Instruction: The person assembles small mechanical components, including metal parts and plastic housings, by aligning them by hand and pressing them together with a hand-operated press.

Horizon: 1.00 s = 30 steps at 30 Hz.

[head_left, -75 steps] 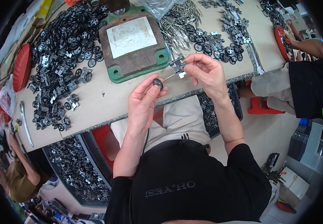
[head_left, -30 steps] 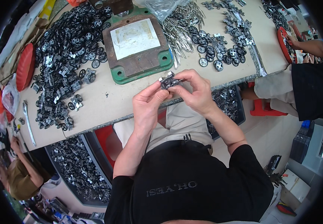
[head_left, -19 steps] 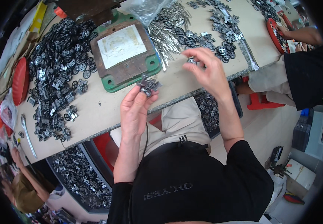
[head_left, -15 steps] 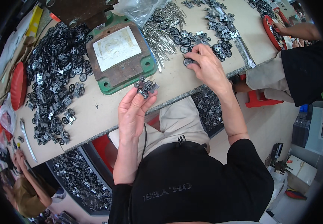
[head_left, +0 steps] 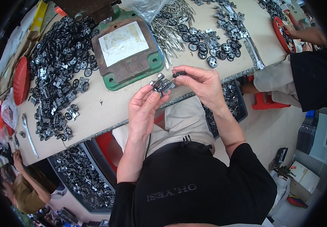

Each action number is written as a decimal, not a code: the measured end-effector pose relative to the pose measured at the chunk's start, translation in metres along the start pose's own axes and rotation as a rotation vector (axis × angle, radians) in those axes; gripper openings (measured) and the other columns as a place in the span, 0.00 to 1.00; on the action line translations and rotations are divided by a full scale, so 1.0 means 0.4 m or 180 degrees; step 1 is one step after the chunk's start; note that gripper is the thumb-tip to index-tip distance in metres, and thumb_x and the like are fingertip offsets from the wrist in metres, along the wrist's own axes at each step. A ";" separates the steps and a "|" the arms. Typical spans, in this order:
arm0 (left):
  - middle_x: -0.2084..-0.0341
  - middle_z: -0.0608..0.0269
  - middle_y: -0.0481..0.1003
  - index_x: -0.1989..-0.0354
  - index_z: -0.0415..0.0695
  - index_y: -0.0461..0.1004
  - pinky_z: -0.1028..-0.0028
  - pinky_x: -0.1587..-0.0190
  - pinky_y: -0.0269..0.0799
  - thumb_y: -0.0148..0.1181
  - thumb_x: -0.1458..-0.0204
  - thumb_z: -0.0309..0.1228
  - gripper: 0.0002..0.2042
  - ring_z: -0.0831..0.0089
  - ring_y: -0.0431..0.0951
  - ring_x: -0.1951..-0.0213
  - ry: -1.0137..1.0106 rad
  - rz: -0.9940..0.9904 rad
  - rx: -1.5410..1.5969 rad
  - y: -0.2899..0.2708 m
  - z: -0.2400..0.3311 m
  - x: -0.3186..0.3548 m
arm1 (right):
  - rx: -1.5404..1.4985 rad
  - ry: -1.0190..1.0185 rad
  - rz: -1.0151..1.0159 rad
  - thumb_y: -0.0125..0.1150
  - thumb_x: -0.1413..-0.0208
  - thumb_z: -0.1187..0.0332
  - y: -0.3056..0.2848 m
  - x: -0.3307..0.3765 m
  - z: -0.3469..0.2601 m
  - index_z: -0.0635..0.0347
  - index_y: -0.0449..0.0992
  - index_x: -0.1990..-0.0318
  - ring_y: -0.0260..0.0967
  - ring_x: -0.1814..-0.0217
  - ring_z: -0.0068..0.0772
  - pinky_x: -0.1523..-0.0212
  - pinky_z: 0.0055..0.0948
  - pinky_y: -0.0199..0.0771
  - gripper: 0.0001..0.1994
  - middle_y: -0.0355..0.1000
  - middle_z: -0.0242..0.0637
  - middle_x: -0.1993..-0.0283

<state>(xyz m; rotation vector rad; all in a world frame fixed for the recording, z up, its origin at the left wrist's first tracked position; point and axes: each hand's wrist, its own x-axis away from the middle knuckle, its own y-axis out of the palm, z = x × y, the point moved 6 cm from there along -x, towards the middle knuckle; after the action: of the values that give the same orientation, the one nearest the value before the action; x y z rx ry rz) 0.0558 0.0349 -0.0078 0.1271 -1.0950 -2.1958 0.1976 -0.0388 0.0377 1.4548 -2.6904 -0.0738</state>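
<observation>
Open tabletop (head_left: 108, 111) lies between the pile of wheels and brackets (head_left: 57, 89) and the left hand (head_left: 142, 109); just beyond, the green-based press (head_left: 127, 72) bars the way, while metal rods (head_left: 166, 39) and loose wheels (head_left: 212, 62) leave only a narrow gap beyond the right hand (head_left: 203, 85)

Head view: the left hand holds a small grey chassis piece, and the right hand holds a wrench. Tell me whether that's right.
Not quite. The head view shows a black wheel in the right hand; the left hand does hold the small grey chassis piece.
</observation>
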 end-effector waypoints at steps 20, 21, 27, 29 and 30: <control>0.61 0.52 0.74 0.55 0.35 0.68 0.71 0.56 0.74 0.53 0.49 0.19 0.13 0.65 0.76 0.59 0.0168 0.0194 -0.0112 0.002 0.003 0.005 | 0.0396 -0.0536 0.0013 0.55 0.49 0.78 0.022 0.022 -0.008 0.68 0.74 0.56 0.70 0.62 0.22 0.61 0.19 0.69 0.11 0.74 0.40 0.61; 0.61 0.52 0.74 0.55 0.35 0.68 0.71 0.56 0.74 0.53 0.49 0.19 0.13 0.65 0.76 0.59 0.0168 0.0194 -0.0113 0.004 0.002 0.005 | 0.0515 -0.0650 0.0088 0.56 0.50 0.79 0.022 0.024 -0.012 0.68 0.74 0.57 0.70 0.60 0.24 0.60 0.20 0.70 0.12 0.74 0.41 0.60; 0.62 0.51 0.74 0.55 0.34 0.68 0.71 0.56 0.75 0.54 0.50 0.19 0.13 0.65 0.76 0.60 0.0389 0.0356 -0.0237 -0.014 0.014 0.010 | 0.1801 -0.1697 0.0199 0.58 0.55 0.81 0.039 0.048 -0.041 0.68 0.74 0.58 0.71 0.61 0.26 0.60 0.23 0.71 0.14 0.74 0.42 0.61; 0.63 0.51 0.74 0.54 0.33 0.68 0.70 0.56 0.75 0.55 0.51 0.19 0.14 0.65 0.77 0.61 0.0281 0.0146 -0.0396 -0.013 0.021 0.011 | 0.1396 -0.1195 -0.0196 0.58 0.55 0.81 0.011 0.029 -0.051 0.67 0.74 0.57 0.71 0.63 0.26 0.61 0.22 0.72 0.14 0.74 0.42 0.62; 0.63 0.51 0.74 0.54 0.33 0.68 0.70 0.56 0.75 0.55 0.51 0.19 0.14 0.65 0.77 0.61 0.0276 0.0139 -0.0398 -0.017 0.025 0.012 | 0.0992 -0.0697 -0.0571 0.58 0.55 0.81 0.008 0.018 -0.051 0.67 0.74 0.57 0.71 0.64 0.26 0.62 0.22 0.72 0.15 0.74 0.41 0.64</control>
<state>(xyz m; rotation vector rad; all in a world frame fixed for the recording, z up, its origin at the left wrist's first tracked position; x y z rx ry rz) 0.0449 0.0416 -0.0056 0.1405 -0.9025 -2.1919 0.1929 -0.0430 0.0586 1.8768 -2.8332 0.1959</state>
